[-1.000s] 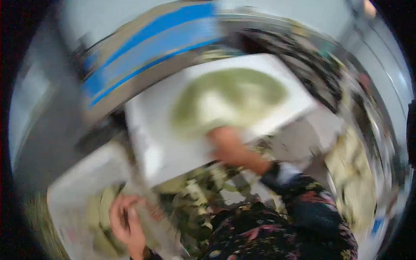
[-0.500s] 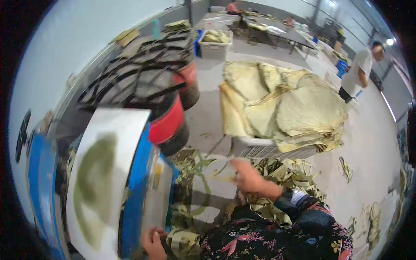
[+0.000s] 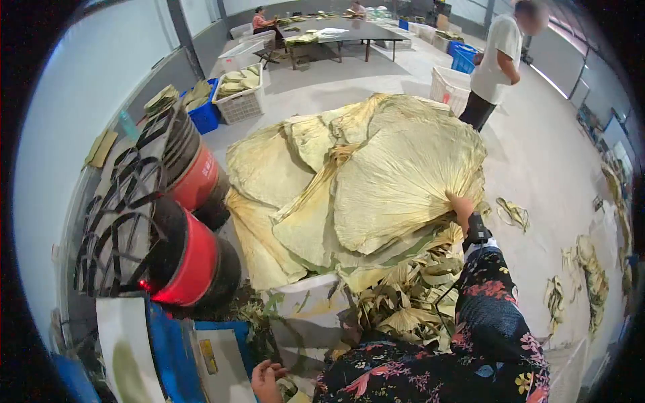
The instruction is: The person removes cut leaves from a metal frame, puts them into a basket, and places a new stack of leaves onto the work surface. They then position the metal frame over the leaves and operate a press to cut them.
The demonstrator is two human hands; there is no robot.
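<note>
While a pale floor stretches to grey-and-white walls, the broad stack of dried leaves fills the middle, right behind a heap of leaf scraps. Farther back is a dark desk with leaf bundles. A standing person is just beyond the stack. Two red-and-black drums crowd its left side, beside a blue-and-white machine. Behind the drums are a white crate and a blue crate, both holding leaves. The right hand grips the top leaf at its gathered edge; the left hand, fingers loosely bent, is released near the machine.
</note>
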